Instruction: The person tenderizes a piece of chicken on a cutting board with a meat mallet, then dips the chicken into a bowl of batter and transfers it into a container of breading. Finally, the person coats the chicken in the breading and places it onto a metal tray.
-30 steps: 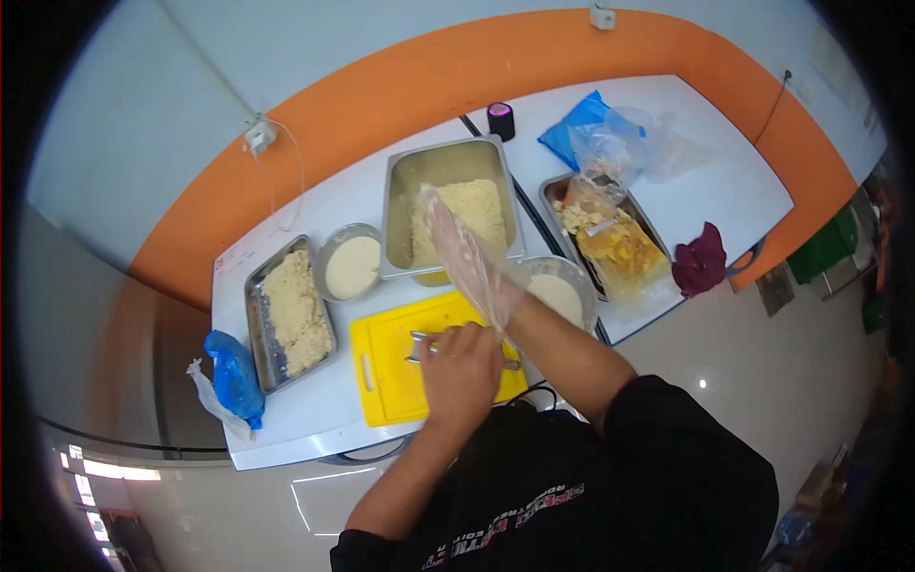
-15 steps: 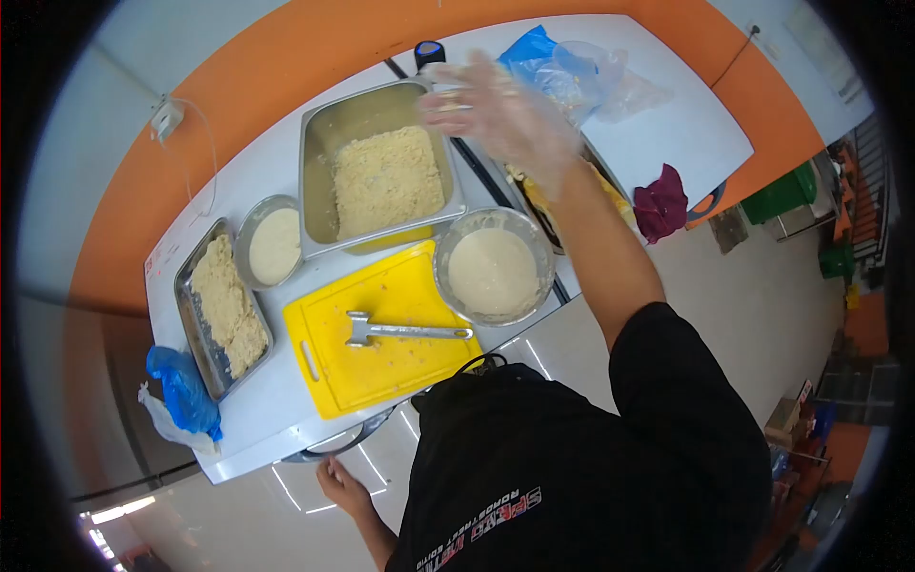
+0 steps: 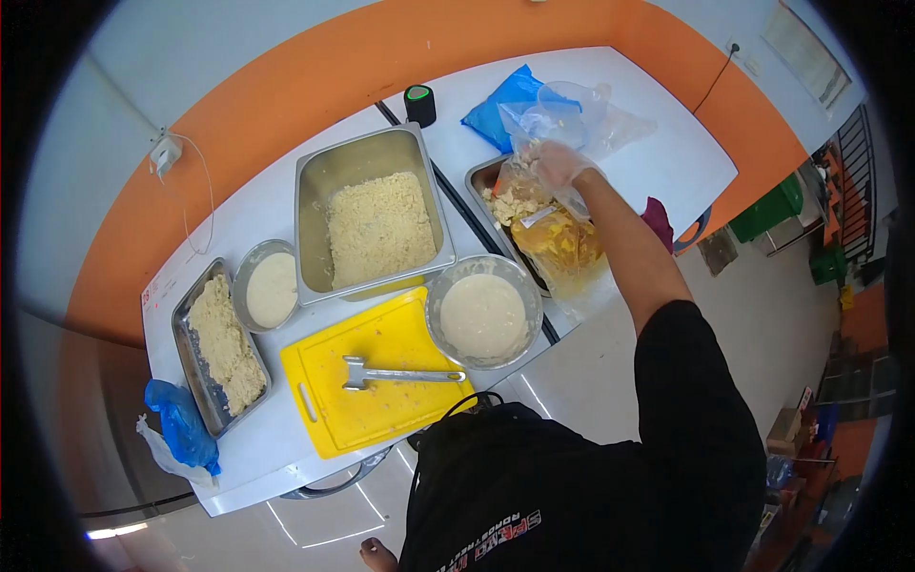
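Observation:
My right hand [image 3: 562, 167], in a clear plastic glove, is over a metal tray [image 3: 479, 178] at the right of the table. Clear plastic lies about its fingers, which are mostly hidden. Under and beside it are pale crumbly pieces [image 3: 515, 207] and a clear bag with yellow-orange contents [image 3: 558, 238]. My left hand [image 3: 377, 554] hangs low at the bottom edge of the view, away from the table; only a small part of it shows.
Left of the tray stand a deep steel pan [image 3: 315, 162] of crumbly coating, two bowls of pale batter [image 3: 483, 316] [image 3: 272, 289], and a yellow cutting board [image 3: 329, 419] bearing a meat mallet [image 3: 400, 375]. A tray of coated pieces [image 3: 226, 343] lies far left. A blue bag [image 3: 496, 110] sits behind.
My right hand has moved from above the deep pan's right corner down to the tray and plastic bag. My left hand has dropped lower, mostly out of view.

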A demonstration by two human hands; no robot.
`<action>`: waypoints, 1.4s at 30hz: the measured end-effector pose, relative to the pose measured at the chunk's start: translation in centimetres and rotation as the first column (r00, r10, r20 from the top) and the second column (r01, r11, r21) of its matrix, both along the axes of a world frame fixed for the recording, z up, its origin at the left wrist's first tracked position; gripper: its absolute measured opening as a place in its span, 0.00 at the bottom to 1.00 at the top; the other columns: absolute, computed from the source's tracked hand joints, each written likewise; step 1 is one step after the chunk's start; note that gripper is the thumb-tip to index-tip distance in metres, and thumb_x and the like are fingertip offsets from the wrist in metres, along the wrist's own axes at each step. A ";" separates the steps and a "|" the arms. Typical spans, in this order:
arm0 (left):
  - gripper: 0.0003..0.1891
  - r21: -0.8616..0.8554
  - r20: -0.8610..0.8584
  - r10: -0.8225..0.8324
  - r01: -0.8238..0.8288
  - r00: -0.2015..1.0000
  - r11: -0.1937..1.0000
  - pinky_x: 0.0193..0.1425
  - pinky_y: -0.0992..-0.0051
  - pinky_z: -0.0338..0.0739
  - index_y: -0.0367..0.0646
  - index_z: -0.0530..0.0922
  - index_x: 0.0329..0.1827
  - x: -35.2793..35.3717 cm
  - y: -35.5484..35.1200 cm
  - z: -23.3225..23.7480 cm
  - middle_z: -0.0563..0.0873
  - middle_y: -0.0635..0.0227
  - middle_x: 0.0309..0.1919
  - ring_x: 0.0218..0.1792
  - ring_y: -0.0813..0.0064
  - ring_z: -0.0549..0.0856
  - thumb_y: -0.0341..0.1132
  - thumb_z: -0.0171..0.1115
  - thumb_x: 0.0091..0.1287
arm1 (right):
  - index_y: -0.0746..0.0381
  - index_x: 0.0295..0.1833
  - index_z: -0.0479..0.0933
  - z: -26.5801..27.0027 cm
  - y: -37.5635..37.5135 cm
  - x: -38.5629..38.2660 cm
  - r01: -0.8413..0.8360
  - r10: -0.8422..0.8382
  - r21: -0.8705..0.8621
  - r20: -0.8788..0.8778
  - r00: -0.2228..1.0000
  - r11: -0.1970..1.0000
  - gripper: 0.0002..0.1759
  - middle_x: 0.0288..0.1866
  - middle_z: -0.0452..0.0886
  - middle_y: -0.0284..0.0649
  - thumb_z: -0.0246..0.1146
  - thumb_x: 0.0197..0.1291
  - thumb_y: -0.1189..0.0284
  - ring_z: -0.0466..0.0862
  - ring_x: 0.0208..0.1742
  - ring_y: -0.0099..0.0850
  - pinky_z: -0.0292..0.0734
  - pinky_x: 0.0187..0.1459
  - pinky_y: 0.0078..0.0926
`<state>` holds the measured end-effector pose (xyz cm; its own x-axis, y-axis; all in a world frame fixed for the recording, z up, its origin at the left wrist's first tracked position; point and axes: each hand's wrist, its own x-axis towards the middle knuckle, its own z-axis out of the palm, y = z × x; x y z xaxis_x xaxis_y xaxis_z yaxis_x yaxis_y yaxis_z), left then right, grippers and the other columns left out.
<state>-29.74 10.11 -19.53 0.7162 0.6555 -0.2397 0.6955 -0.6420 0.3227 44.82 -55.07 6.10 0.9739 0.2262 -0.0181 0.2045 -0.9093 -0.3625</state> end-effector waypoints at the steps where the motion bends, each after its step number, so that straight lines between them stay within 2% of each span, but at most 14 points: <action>1: 0.06 0.006 0.005 0.004 -0.004 1.000 1.000 0.47 0.49 0.82 0.46 0.86 0.39 0.0 -0.5 0.3 0.91 0.56 0.36 0.43 0.47 0.89 0.36 0.65 0.66 | 0.64 0.67 0.80 -0.2 0.9 0.5 0.002 -0.007 -0.163 -0.031 1.000 0.987 0.24 0.63 0.85 0.54 0.58 0.72 0.63 0.86 0.61 0.47 0.79 0.64 0.42; 4: 0.07 0.063 0.164 -0.134 0.126 0.977 0.990 0.43 0.51 0.82 0.44 0.87 0.39 -0.3 -1.9 0.3 0.90 0.57 0.35 0.41 0.49 0.88 0.37 0.66 0.68 | 0.56 0.66 0.84 1.2 3.2 -0.5 0.060 -0.097 -0.318 -0.104 0.990 0.946 0.24 0.70 0.81 0.55 0.57 0.73 0.59 0.83 0.69 0.51 0.76 0.70 0.45; 6: 0.12 -0.134 0.022 0.163 -0.159 0.986 0.978 0.51 0.60 0.82 0.34 0.84 0.48 0.4 -4.8 1.7 0.86 0.51 0.45 0.45 0.53 0.85 0.36 0.62 0.76 | 0.55 0.66 0.84 1.2 5.2 -0.9 0.088 -0.146 -0.320 -0.162 0.976 0.943 0.24 0.70 0.81 0.54 0.58 0.72 0.57 0.82 0.70 0.51 0.75 0.71 0.45; 8: 0.10 -0.081 0.006 0.201 -0.200 0.980 0.976 0.50 0.59 0.82 0.36 0.86 0.46 0.4 -6.5 2.5 0.86 0.52 0.43 0.44 0.53 0.85 0.35 0.64 0.73 | 0.68 0.61 0.83 0.3 5.6 -0.6 0.031 -0.097 -0.364 -0.164 0.982 0.931 0.21 0.61 0.86 0.57 0.58 0.68 0.68 0.87 0.61 0.52 0.81 0.62 0.45; 15: 0.10 -0.167 0.040 0.112 -0.104 0.993 0.980 0.52 0.55 0.82 0.38 0.86 0.47 -5.4 -9.0 -0.2 0.86 0.52 0.42 0.45 0.52 0.86 0.36 0.64 0.73 | 0.65 0.51 0.88 -1.9 5.8 -0.1 0.015 -0.035 -0.403 -0.042 0.998 0.915 0.17 0.56 0.89 0.56 0.61 0.66 0.66 0.89 0.58 0.51 0.83 0.59 0.44; 18: 0.11 -0.152 -0.176 0.187 -0.214 0.967 0.965 0.52 0.56 0.82 0.38 0.86 0.47 -6.3 -10.2 -0.9 0.87 0.52 0.43 0.46 0.52 0.86 0.37 0.64 0.73 | 0.65 0.49 0.88 1.2 6.2 -2.0 0.030 -0.042 -0.368 -0.023 0.999 0.929 0.15 0.52 0.89 0.56 0.63 0.65 0.67 0.90 0.53 0.50 0.84 0.56 0.44; 20: 0.26 -0.487 -0.292 0.230 -0.352 0.928 0.799 0.71 0.42 0.72 0.54 0.81 0.70 -7.2 -10.4 -0.8 0.63 0.52 0.84 0.78 0.42 0.66 0.54 0.66 0.73 | 0.64 0.48 0.88 2.0 5.5 -2.2 0.023 -0.037 -0.326 -0.036 0.999 0.945 0.14 0.50 0.90 0.55 0.64 0.64 0.67 0.91 0.50 0.50 0.84 0.54 0.44; 23: 0.28 -0.474 -0.257 0.210 -0.313 0.943 0.823 0.72 0.41 0.72 0.53 0.81 0.71 -7.3 -9.3 -1.4 0.61 0.53 0.85 0.79 0.43 0.65 0.55 0.67 0.73 | 0.63 0.44 0.88 0.8 2.3 0.6 0.012 -0.006 -0.093 0.061 0.998 0.996 0.12 0.46 0.90 0.55 0.68 0.63 0.66 0.90 0.44 0.51 0.84 0.49 0.43; 26: 0.30 -0.441 -0.202 0.180 -0.254 0.963 0.861 0.72 0.41 0.71 0.51 0.80 0.72 -7.1 -8.2 -2.0 0.59 0.54 0.86 0.81 0.45 0.64 0.56 0.67 0.72 | 0.61 0.44 0.89 3.4 1.3 0.8 -0.119 0.121 -0.368 -0.018 0.993 0.922 0.11 0.43 0.90 0.54 0.70 0.62 0.65 0.89 0.41 0.47 0.83 0.48 0.41; 32: 0.18 -0.194 -0.053 0.120 -0.128 0.991 0.973 0.54 0.53 0.82 0.45 0.86 0.48 -2.5 -6.1 -0.1 0.90 0.56 0.41 0.48 0.54 0.88 0.52 0.66 0.73 | 0.58 0.53 0.91 6.5 0.1 -1.4 -0.017 0.010 0.037 0.180 0.984 0.999 0.14 0.40 0.92 0.45 0.71 0.67 0.62 0.87 0.40 0.33 0.81 0.49 0.36; 34: 0.15 -0.207 -0.045 0.141 -0.148 0.989 0.967 0.54 0.54 0.81 0.41 0.86 0.48 -0.7 -6.5 0.6 0.89 0.55 0.42 0.47 0.54 0.87 0.45 0.65 0.73 | 0.57 0.55 0.90 6.6 0.3 -2.0 0.110 -0.174 0.367 0.148 0.974 0.924 0.16 0.41 0.92 0.40 0.69 0.71 0.59 0.87 0.42 0.32 0.81 0.49 0.34; 38: 0.12 -0.236 -0.043 0.207 -0.211 0.977 0.948 0.54 0.56 0.80 0.38 0.86 0.48 1.5 -6.7 0.7 0.87 0.53 0.43 0.47 0.53 0.85 0.38 0.64 0.74 | 0.64 0.59 0.87 6.0 -0.1 -2.4 0.320 -0.361 0.346 0.058 0.931 0.882 0.21 0.46 0.92 0.42 0.67 0.74 0.58 0.87 0.43 0.32 0.81 0.50 0.32; 40: 0.12 -0.250 -0.032 0.171 -0.173 0.985 0.953 0.54 0.56 0.80 0.38 0.86 0.48 1.8 -6.6 0.8 0.87 0.53 0.43 0.47 0.53 0.86 0.38 0.64 0.74 | 0.71 0.63 0.81 7.0 1.8 -4.7 0.450 -0.429 0.706 -0.225 0.875 0.547 0.25 0.54 0.89 0.44 0.64 0.76 0.58 0.87 0.49 0.34 0.82 0.53 0.32; 42: 0.12 -0.262 -0.023 0.137 -0.138 0.990 0.955 0.54 0.56 0.81 0.38 0.86 0.48 1.7 -6.5 0.9 0.88 0.53 0.43 0.47 0.53 0.86 0.39 0.64 0.74 | 0.71 0.64 0.78 2.7 -0.6 -2.3 0.471 -0.316 0.815 -0.373 0.872 0.337 0.25 0.56 0.87 0.45 0.63 0.77 0.59 0.86 0.52 0.35 0.82 0.55 0.33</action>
